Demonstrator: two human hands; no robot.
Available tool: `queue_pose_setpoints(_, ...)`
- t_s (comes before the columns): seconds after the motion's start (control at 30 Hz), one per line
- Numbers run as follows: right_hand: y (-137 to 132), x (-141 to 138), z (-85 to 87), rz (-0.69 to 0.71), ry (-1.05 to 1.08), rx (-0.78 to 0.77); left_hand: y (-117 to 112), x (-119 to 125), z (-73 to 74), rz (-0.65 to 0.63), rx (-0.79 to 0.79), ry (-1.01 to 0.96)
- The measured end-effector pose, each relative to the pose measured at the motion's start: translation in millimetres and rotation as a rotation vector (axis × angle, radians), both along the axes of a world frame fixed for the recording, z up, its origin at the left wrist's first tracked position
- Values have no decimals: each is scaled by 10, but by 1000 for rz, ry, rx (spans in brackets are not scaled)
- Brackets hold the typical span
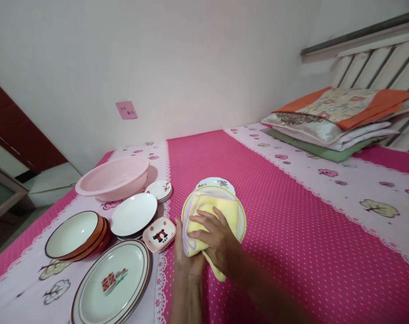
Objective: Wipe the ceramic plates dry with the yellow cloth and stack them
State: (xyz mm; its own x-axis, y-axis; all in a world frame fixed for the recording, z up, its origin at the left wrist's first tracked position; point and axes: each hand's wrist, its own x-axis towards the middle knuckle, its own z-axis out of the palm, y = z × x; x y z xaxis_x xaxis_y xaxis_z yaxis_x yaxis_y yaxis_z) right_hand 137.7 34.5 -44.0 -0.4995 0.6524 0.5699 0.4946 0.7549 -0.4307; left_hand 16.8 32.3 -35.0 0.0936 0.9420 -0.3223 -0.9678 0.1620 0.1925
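A white plate with a yellow rim [243, 227] is tilted up in front of me. My left hand [188, 260] supports it at the lower left edge, thumb along the side and the other fingers hidden below. Over the plate's face lies a yellow cloth [226, 208] with a lilac border, one corner hanging down. My right hand [215, 237] presses on this cloth with fingers partly spread, its thumb side hidden. Just beyond the plate, a flower-patterned white plate [221, 182] lies on the bedspread.
Left of my hands are a square cat dish [160, 235], small flowered plates [160, 190], white plates [134, 213], orange-sided bowls [72, 236] and large oval plates [111, 283]. A pink basin [113, 177] stands behind. Folded bedding [339, 119] lies far right on the pink bedspread [292, 216].
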Motion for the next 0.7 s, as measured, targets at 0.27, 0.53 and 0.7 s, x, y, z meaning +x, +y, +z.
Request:
queue_pose_setpoints(0.27,195,269,55,-297,91,109,42,454,-58,-60,87,32)
queue_pose_setpoints(0.53,348,560,-43,-424,44,-6,45,355,-42,47,45,178)
queue_pose_setpoints(0.7,184,377,-30,-299,-7,-97,105,190,24,210,41,244)
